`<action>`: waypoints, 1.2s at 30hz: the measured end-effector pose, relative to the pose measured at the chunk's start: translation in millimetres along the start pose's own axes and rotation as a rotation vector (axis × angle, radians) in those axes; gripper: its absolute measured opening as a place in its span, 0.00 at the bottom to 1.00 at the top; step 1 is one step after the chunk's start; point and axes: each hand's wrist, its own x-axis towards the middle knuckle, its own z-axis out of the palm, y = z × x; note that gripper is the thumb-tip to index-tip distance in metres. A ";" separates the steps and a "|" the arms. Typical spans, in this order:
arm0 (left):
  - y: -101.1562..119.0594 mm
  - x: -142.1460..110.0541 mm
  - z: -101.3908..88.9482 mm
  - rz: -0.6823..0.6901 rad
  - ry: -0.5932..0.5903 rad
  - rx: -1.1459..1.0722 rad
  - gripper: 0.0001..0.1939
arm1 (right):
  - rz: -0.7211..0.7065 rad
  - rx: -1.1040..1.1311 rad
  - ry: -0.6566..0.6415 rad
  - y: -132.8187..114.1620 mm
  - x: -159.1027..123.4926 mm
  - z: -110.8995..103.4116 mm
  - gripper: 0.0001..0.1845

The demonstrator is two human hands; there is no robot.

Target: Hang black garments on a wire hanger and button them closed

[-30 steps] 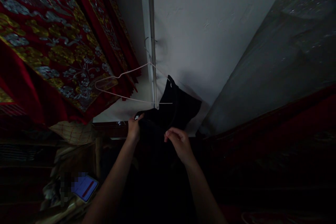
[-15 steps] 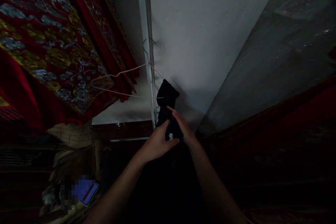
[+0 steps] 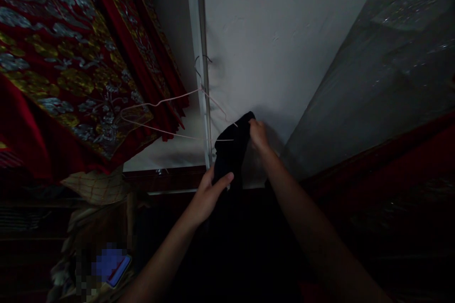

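A dark garment (image 3: 231,149), nearly black, hangs on the right side of a thin wire hanger (image 3: 174,97). The hanger's hook sits over a pale vertical strip on the wall. My left hand (image 3: 209,194) grips the garment's lower part, its thumb lying across the front near a small white mark. Higher up, my right hand (image 3: 258,132) pinches the garment's upper right corner beside the hanger's right end. The hanger's left end is bare. The garment's lower part melts into the darkness, and its exact kind cannot be made out.
Red cloth (image 3: 88,71) with gold and silver embroidery hangs at the left. A clear plastic cover (image 3: 362,66) drapes down on the right, with red fabric below it. At lower left a lit phone (image 3: 119,270) lies among wooden pieces. The light is dim.
My left hand moved right and took hold of the garment lower down. My right hand rose to its upper right corner. The garment is gathered narrower, its top drawn off the hanger's right arm.
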 end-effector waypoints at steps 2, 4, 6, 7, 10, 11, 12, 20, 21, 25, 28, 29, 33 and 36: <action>-2.9 1.9 -7.1 -0.015 0.112 -0.061 0.24 | 0.114 0.030 -0.044 11.3 0.0 -8.5 0.12; -6.1 3.9 -15.4 -0.002 0.190 -0.083 0.22 | 0.214 0.029 -0.116 26.7 -12.3 -16.6 0.11; -10.0 5.5 -22.5 0.017 0.214 -0.061 0.19 | 0.291 0.000 -0.210 42.2 -33.6 -21.2 0.12; -12.6 6.1 -24.9 0.032 0.214 -0.034 0.17 | 0.319 -0.018 -0.268 48.3 -45.7 -21.3 0.13; -22.0 6.6 -25.8 0.120 0.186 0.099 0.13 | 0.374 -0.057 -0.470 53.1 -80.2 -12.5 0.17; -24.7 5.8 -24.1 0.166 0.172 0.160 0.12 | 0.396 -0.046 -0.556 49.2 -90.1 -7.1 0.18; -26.4 4.1 -21.9 0.211 0.146 0.237 0.12 | 0.436 -0.005 -0.665 42.9 -98.9 -1.0 0.21; 17.5 -15.4 -36.7 0.518 -0.028 0.849 0.11 | 0.704 0.457 -1.204 -28.8 -137.3 23.7 0.26; 24.4 -14.4 -45.3 0.565 0.051 0.831 0.10 | 0.648 0.432 -1.200 -36.3 -138.3 21.6 0.20; 27.6 -6.5 -77.9 0.434 -0.028 0.609 0.20 | 0.298 0.149 -1.387 -70.9 -132.2 8.0 0.13; 8.8 -6.1 -92.5 0.234 -0.198 0.570 0.19 | -0.023 -0.062 -1.526 -97.9 -119.2 0.0 0.06; 2.4 -7.1 -96.6 0.190 -0.225 0.615 0.19 | -0.132 -0.098 -1.498 -104.9 -114.2 -1.2 0.04; -6.3 -8.9 -119.4 0.109 -0.248 0.758 0.17 | -0.399 -0.033 -1.034 -112.5 -94.9 5.6 0.15; 5.1 -6.1 -143.3 0.140 -0.066 0.790 0.24 | -0.415 -0.083 -0.734 -94.2 -82.4 24.6 0.25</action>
